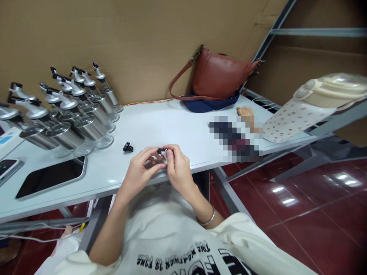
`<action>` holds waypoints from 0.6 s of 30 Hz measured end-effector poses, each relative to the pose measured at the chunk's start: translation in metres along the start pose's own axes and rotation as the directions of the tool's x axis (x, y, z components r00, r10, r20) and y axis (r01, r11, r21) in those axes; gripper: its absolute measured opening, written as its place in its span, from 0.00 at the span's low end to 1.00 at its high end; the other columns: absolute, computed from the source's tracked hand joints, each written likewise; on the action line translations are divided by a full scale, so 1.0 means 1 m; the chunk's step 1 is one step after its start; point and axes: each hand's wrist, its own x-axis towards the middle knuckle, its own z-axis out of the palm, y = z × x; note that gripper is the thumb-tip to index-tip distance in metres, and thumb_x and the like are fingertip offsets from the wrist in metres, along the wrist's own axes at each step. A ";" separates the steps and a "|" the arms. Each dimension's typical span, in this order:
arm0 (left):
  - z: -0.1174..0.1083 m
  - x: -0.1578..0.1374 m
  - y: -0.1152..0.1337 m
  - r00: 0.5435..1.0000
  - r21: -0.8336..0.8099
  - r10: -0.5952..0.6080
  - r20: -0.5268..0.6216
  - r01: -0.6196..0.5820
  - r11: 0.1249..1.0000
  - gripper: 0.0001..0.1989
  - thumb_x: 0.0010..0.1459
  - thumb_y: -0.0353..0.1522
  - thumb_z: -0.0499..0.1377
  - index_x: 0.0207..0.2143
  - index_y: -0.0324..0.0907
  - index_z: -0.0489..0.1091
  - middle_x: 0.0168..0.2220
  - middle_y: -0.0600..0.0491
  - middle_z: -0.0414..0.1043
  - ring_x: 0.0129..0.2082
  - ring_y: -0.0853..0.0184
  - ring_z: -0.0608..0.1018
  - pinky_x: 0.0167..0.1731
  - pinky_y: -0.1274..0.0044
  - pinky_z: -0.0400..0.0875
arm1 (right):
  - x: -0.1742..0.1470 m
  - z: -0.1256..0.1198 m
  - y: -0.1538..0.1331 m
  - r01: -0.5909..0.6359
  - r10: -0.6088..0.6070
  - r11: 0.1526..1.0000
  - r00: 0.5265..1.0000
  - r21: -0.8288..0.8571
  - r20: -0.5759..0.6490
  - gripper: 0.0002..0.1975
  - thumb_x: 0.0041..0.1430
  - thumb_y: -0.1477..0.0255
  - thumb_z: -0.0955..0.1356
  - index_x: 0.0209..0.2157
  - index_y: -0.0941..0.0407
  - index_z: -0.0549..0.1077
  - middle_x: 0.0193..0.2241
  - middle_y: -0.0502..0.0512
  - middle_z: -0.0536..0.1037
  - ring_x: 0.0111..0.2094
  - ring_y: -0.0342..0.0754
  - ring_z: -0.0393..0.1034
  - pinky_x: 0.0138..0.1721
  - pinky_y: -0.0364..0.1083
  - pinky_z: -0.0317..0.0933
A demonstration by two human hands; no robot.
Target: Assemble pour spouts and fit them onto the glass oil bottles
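Observation:
Just above the table's front edge, my right hand (179,168) pinches a small black part (161,151) between thumb and fingers. The part is mostly covered, and its exact kind cannot be made out. Beside it, my left hand (142,165) is curled with its thumb apart from the fingers. Its fingertips are close to the black part; whether they touch it is unclear. A black ribbed stopper (128,147) lies on the white table (149,122), left of my hands. Farther left stand several glass oil bottles (64,133) with metal sleeves and silver-and-black pour spouts.
A tablet (53,177) and a phone (8,170) lie at the left. Toward the back, a brown leather bag (219,74) rests on a navy cap (197,105). A dotted tumbler (295,118) leans at the right, near a blurred-out patch (236,139).

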 end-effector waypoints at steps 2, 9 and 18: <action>0.000 0.000 0.001 0.997 0.073 0.049 -0.051 -0.046 0.996 0.11 0.54 0.30 0.62 0.41 0.41 0.69 0.36 0.52 0.71 0.30 0.71 0.72 0.32 0.79 0.69 | 0.002 -0.004 -0.003 -0.023 0.022 0.999 0.997 0.022 0.068 0.11 0.65 0.66 0.57 0.41 0.56 0.67 0.33 0.56 0.76 0.33 0.47 0.71 0.35 0.46 0.63; 0.000 0.000 0.003 0.982 0.214 0.167 -0.092 -0.144 0.966 0.15 0.58 0.33 0.59 0.48 0.44 0.68 0.41 0.51 0.70 0.36 0.69 0.73 0.33 0.78 0.68 | 0.028 -0.012 -0.008 -0.496 0.272 0.678 0.855 0.543 0.442 0.11 0.60 0.60 0.61 0.33 0.54 0.64 0.22 0.47 0.67 0.18 0.39 0.57 0.19 0.39 0.53; -0.021 -0.002 -0.009 0.930 0.525 0.054 -0.363 0.156 0.837 0.14 0.59 0.32 0.54 0.47 0.43 0.69 0.53 0.44 0.63 0.58 0.53 0.62 0.58 0.60 0.55 | 0.059 -0.010 0.003 -0.474 0.357 0.376 0.867 0.796 0.348 0.18 0.59 0.84 0.50 0.21 0.54 0.58 0.22 0.49 0.55 0.20 0.44 0.43 0.22 0.44 0.53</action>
